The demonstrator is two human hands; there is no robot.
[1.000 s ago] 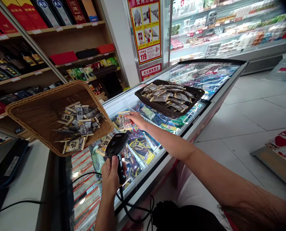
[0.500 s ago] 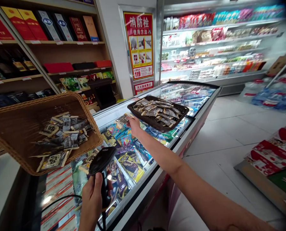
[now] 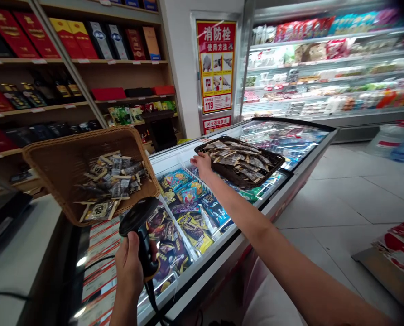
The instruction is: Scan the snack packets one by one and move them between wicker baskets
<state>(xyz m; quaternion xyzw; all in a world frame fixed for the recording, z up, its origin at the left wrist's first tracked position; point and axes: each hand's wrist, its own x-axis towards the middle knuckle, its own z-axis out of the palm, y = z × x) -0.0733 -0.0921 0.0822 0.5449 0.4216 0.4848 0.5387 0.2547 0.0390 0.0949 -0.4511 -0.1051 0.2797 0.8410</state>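
Observation:
My left hand (image 3: 130,267) is wrapped round the handle of a black barcode scanner (image 3: 141,231), its cord hanging down. My right hand (image 3: 202,165) is stretched forward over the freezer, beside the left rim of a dark woven basket (image 3: 273,159). Its fingers are loosely apart, and no packet shows in them. Flat snack packets (image 3: 238,158) lie heaped in the dark basket. A larger tan wicker basket (image 3: 55,156) sits tilted at the left with small snack packets (image 3: 120,176) inside.
Both baskets are on the glass-topped chest freezer (image 3: 229,235), which holds colourful bags. Price labels (image 3: 96,276) line its near left end. A counter (image 3: 28,244) stands left, shelves of boxes (image 3: 134,45) behind, and a chilled display (image 3: 324,77) at the back right.
The packet at my right hand no longer shows there. That hand is now closer to the dark basket's rim. My view has turned left, and the scanner is still in my left hand.

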